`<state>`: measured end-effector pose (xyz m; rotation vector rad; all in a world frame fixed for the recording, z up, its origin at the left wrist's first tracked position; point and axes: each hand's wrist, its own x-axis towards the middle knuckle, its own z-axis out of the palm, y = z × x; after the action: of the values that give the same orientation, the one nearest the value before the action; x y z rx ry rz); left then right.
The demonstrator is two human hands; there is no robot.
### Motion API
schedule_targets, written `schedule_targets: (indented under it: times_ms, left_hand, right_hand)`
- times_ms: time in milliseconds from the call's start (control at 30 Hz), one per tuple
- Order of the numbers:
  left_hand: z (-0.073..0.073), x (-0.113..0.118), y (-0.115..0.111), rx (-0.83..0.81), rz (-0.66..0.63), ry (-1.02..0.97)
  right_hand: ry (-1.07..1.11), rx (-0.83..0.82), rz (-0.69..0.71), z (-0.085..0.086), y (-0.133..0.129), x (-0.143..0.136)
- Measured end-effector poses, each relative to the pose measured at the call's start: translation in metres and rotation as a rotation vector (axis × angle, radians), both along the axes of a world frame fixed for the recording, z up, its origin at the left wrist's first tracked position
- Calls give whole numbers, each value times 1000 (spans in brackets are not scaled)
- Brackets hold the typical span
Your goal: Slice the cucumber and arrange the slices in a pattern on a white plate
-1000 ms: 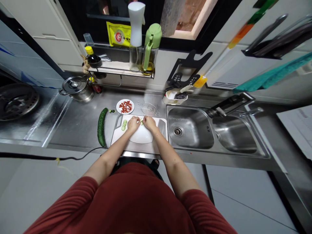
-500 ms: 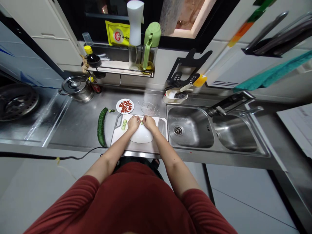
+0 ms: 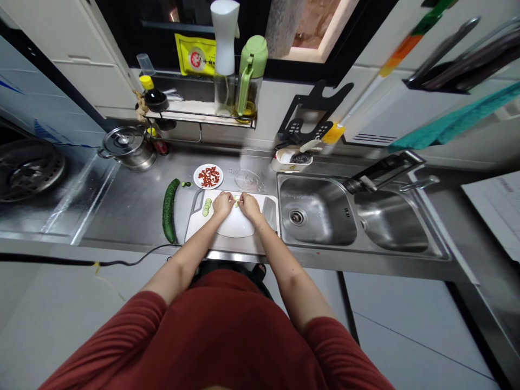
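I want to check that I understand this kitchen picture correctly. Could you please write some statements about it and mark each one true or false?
1. The whole cucumber lies on the steel counter, left of the cutting board. True.
2. The left hand is over the sink. False: it is over the cutting board.
3. Pale green slices lie on the cutting board, left of the left hand. True.
4. The pot stands without a lid. False: its lid is on.
5. Red pieces lie on a small white plate. True.
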<state>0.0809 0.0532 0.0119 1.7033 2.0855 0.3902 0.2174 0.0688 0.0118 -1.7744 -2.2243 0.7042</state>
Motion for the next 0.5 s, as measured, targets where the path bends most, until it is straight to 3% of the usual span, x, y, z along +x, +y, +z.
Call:
schedule_targets:
  times_ms: [500]
  left_hand:
    - [-1, -2, 0, 25, 8, -28]
  right_hand:
    - [5, -8, 0, -1, -4, -1]
